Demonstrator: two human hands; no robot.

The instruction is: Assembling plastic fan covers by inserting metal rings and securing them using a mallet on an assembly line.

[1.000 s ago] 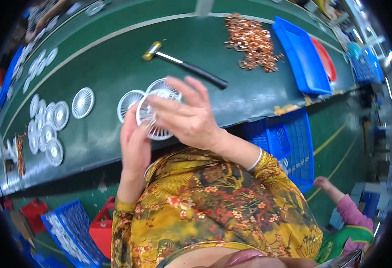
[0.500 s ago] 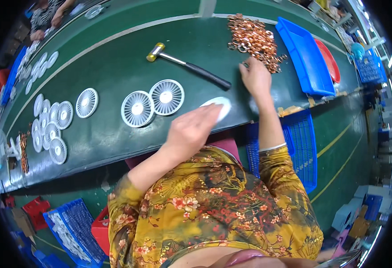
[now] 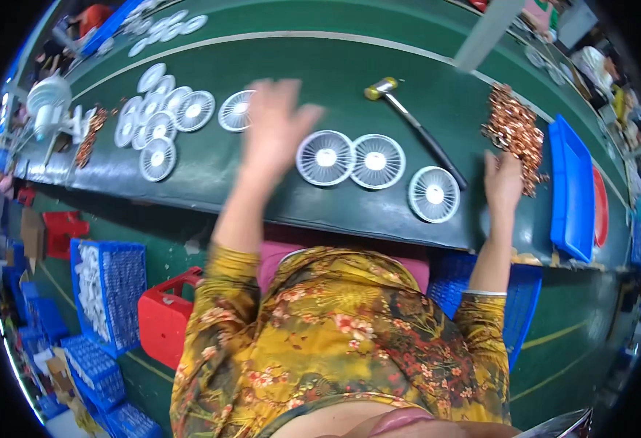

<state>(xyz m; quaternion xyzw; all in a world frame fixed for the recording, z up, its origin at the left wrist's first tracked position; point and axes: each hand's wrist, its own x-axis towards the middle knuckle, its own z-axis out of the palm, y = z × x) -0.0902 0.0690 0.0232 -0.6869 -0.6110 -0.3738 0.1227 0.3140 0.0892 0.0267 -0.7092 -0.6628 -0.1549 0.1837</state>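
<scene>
My left hand [image 3: 271,128] is raised over the table, fingers spread, slightly blurred, with nothing in it. It partly covers a white spoked disc [image 3: 234,112]. By the near-left edge of a pile of copper-coloured rings [image 3: 514,128] is my right hand [image 3: 505,181], its fingers curled; whatever they hold is too small to make out. Between my hands lie two overlapping white spoked discs, one on the left [image 3: 317,169] and one on the right [image 3: 384,166]. A third white disc [image 3: 434,194] rests alone near the table's front edge.
A hammer [image 3: 426,137] with yellow head and black grip lies beyond the discs. Several more discs [image 3: 157,128] cluster at left, near a small fan [image 3: 49,102] and more copper pieces [image 3: 90,139]. A blue tray [image 3: 572,190] stands right; a red stool [image 3: 167,321] is below.
My left hand has come off the disc near the front edge and moved left to another disc. My right hand remains by the rings. The view has swung left.
</scene>
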